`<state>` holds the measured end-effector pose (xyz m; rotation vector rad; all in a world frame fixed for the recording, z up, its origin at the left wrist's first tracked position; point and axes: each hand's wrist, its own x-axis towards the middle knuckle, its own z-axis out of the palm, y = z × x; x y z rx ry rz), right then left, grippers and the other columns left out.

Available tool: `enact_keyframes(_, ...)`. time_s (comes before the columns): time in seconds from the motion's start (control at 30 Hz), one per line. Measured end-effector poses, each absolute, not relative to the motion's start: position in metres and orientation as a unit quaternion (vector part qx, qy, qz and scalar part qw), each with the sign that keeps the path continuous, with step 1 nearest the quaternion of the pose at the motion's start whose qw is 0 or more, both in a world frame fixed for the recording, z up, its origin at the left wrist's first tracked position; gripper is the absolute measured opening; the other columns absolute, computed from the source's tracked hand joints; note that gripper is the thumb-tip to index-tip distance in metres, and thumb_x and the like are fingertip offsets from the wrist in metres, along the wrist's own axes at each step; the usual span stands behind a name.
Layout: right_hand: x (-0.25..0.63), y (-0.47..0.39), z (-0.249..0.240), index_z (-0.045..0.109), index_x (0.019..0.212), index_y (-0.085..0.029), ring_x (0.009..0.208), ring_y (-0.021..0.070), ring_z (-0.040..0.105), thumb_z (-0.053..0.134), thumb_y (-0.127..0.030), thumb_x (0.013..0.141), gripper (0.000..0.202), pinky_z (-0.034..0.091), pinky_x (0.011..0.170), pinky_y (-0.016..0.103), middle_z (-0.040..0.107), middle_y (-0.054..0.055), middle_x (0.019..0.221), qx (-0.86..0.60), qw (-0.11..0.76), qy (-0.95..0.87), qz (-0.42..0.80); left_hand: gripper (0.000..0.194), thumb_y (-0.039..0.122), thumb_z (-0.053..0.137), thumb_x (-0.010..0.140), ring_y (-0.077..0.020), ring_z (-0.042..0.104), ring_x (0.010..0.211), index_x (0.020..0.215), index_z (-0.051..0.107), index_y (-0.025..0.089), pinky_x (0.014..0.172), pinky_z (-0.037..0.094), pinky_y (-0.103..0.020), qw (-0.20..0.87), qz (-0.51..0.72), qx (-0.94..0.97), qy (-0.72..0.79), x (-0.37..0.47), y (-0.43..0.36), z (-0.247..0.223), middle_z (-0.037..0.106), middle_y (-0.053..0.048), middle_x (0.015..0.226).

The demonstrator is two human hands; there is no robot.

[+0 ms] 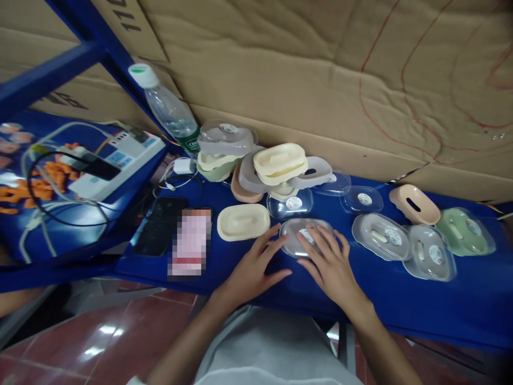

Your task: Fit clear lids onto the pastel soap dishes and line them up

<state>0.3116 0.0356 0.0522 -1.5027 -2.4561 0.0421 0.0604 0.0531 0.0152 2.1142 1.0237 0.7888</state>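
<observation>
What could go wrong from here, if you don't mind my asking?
The smooth clear lid under the right hand might slide if pushed. The top cream soap dish on the uneven pile could topple if bumped. The lit phone near the front edge of the blue table might get knocked off.

We list: one clear-lidded grey dish point(294, 227); one cream tray point(243, 222); one pale-green dish point(460, 235); one peach dish point(428, 210); blue table point(340, 291); brown cardboard point(280, 80) with curving red lines point(362, 70); orange pieces point(34, 192); white power strip point(92, 182); clear bottle point(168, 112), white cap point(143, 76); reddish floor tiles point(136, 321).
</observation>
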Motion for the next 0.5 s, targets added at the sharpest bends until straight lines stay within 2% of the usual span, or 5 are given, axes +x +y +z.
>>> enact_keyframes(0.23, 0.309, 0.034, 0.047, 0.047, 0.160, -0.034, 0.156, 0.0344, 0.041, 0.058, -0.036, 0.107, 0.054, 0.028, 0.124, 0.064, 0.048, 0.011, 0.167, -0.520, 0.136, -0.843, 0.020, 0.081, 0.033, 0.073, 0.100, -0.0331, 0.042, 0.157, 0.167, 0.029, 0.032, 0.122, 0.048, -0.053, 0.317, 0.298, 0.811, 0.392, 0.061, 0.054, 0.014, 0.033, -0.016, 0.173)
enact_keyframes(0.5, 0.305, 0.031, 0.048, 0.044, 0.163, -0.029, 0.160, 0.0309, 0.036, 0.054, -0.031, 0.109, 0.054, 0.029, 0.128, 0.063, 0.041, 0.012, 0.171, -0.464, 0.151, -0.870, 0.072, 0.074, 0.029, 0.075, 0.098, -0.0350, 0.036, 0.160, 0.162, 0.041, 0.031, 0.123, 0.047, -0.056, 0.237, 0.324, 0.835, 0.376, 0.066, 0.054, 0.013, 0.031, -0.016, 0.174)
